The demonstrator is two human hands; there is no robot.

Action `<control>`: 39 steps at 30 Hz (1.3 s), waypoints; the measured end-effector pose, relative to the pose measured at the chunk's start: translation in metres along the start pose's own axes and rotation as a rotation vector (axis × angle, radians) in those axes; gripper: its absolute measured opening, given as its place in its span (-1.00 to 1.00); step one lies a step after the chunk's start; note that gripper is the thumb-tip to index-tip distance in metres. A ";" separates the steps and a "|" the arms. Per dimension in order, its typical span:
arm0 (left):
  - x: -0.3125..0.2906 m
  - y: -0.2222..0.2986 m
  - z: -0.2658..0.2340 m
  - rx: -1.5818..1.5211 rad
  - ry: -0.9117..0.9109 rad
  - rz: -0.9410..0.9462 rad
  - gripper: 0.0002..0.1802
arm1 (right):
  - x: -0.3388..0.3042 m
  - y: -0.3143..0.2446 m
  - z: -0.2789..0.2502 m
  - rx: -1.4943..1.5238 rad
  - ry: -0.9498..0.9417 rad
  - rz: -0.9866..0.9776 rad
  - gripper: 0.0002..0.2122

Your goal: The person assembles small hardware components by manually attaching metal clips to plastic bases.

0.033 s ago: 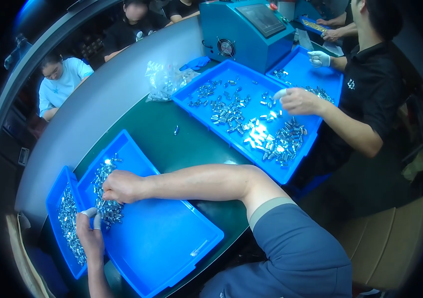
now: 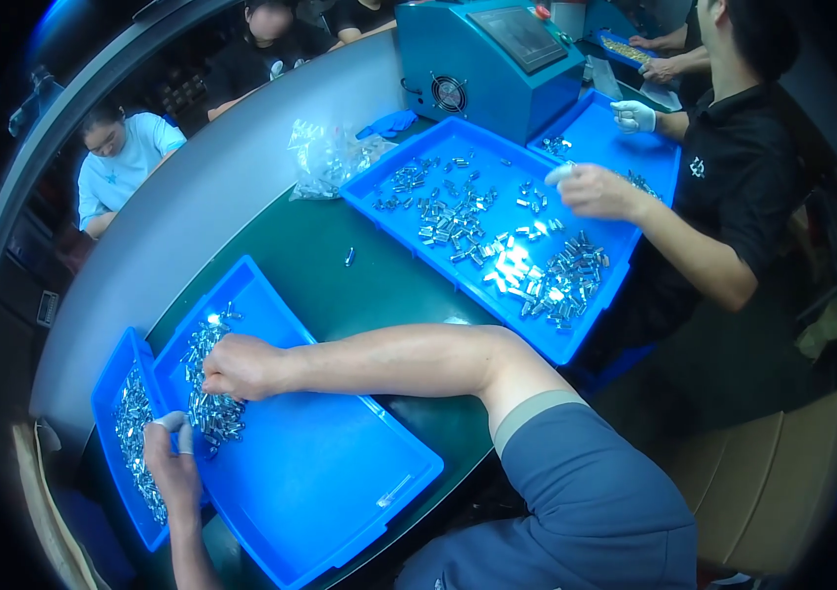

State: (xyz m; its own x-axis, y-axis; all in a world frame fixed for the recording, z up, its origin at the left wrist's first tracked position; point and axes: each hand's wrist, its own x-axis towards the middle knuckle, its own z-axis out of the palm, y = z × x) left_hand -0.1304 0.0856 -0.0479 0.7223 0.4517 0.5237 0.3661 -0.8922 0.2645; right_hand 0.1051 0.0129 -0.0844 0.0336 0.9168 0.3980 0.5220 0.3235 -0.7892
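My right hand point(image 2: 244, 367) is curled, knuckles up, over a heap of small shiny metal cylinders point(image 2: 217, 418) in a large blue tray point(image 2: 310, 492). Its fingertips are hidden, so what they hold does not show. At the edge between that tray and a narrower blue tray point(image 2: 155, 536) is my left hand point(image 2: 173, 467). White covers sit on its thumb and index finger, whose tips come together; anything between them is too small to make out. More of the metal cylinders point(image 2: 133, 433) fill the narrower tray.
To the right, a co-worker's hand point(image 2: 603, 193) hovers over another blue tray point(image 2: 448, 270) with scattered metal cylinders. Behind it stand a teal machine point(image 2: 478, 79) and a clear plastic bag point(image 2: 325, 167). One loose cylinder point(image 2: 350, 257) lies on the green table point(image 2: 291, 236). A curved grey partition point(image 2: 163, 265) borders it.
My left hand has shifted slightly left, its thumb and index tips drawing closer together. My right hand stays in place. The co-worker's near hand has moved a little to the right.
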 end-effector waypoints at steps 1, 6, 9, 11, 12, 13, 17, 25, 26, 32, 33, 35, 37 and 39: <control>-0.001 -0.011 -0.010 0.071 0.026 -0.007 -0.78 | 0.001 -0.001 0.002 -0.008 0.035 0.008 -0.71; 0.005 -0.017 -0.041 0.395 0.174 -0.046 -0.62 | 0.005 0.007 0.006 -0.063 0.149 -0.057 -0.71; -0.008 0.021 -0.024 0.252 -0.229 0.138 -0.56 | 0.004 0.000 0.002 -0.014 0.109 0.010 -0.73; -0.013 0.041 -0.007 0.262 -0.353 0.112 -0.62 | 0.002 0.001 -0.002 0.004 0.075 0.064 -0.74; -0.015 0.035 -0.001 0.257 -0.350 0.118 -0.62 | 0.003 0.000 0.001 0.006 0.082 0.046 -0.75; -0.017 0.025 0.001 0.283 -0.349 0.091 -0.64 | 0.003 -0.001 0.002 0.011 0.090 0.026 -0.75; -0.016 0.025 0.007 0.346 -0.313 0.080 -0.70 | 0.004 -0.001 0.003 -0.002 0.078 0.034 -0.75; -0.013 0.016 0.011 0.381 -0.346 0.051 -0.70 | 0.003 0.003 0.007 -0.012 0.104 -0.017 -0.72; -0.015 0.013 0.010 0.378 -0.348 0.043 -0.69 | 0.004 0.003 0.008 -0.017 0.105 -0.027 -0.72; -0.016 0.027 0.000 0.349 -0.336 0.067 -0.69 | 0.007 0.007 0.010 -0.026 0.084 -0.020 -0.75; -0.016 0.028 -0.001 0.398 -0.357 0.109 -0.69 | 0.007 0.007 0.008 -0.026 0.082 -0.018 -0.75; -0.016 0.024 0.002 0.412 -0.360 0.124 -0.69 | 0.008 0.007 0.008 -0.027 0.074 -0.014 -0.74; -0.017 0.018 0.004 0.425 -0.364 0.143 -0.69 | 0.007 0.005 0.008 -0.019 0.070 -0.017 -0.74; -0.017 0.010 0.004 0.422 -0.365 0.121 -0.70 | 0.006 0.003 0.007 -0.012 0.070 -0.019 -0.74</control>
State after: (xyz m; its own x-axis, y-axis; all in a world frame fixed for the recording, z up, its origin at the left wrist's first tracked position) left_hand -0.1366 0.0685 -0.0579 0.9022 0.3838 0.1968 0.4164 -0.8940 -0.1653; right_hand 0.1014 0.0212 -0.0876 0.0824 0.8918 0.4449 0.5333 0.3377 -0.7756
